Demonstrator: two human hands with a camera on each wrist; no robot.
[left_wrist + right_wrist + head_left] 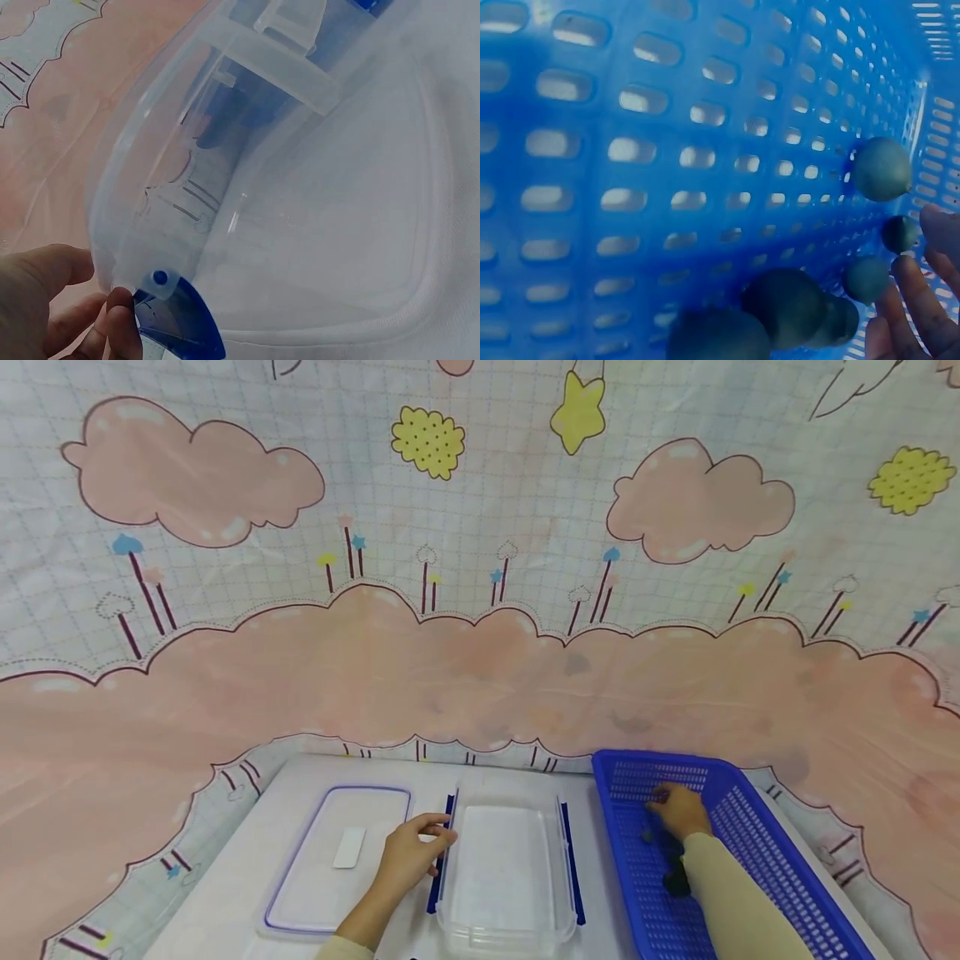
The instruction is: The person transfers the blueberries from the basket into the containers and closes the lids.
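In the head view my left hand (411,857) is at the left side of a clear plastic container (502,935). Its fingers hold the container's edge beside a blue latch (180,319), as the left wrist view shows. My right hand (681,812) reaches down into a blue perforated basket (622,877). In the right wrist view its spread thumb and fingers (919,300) are near a small dark green ball-shaped piece (900,234); a gap appears between them. A larger pale green round piece (882,169) lies farther along. Several dark round pieces (786,307) are nearer the camera.
A clear lid (300,893) with a blue-purple rim lies left of the container, a white rectangle (349,847) at its middle. Blue latches (572,864) hang out along the container's sides. The white table (225,860) meets a patterned cloth (480,685) behind.
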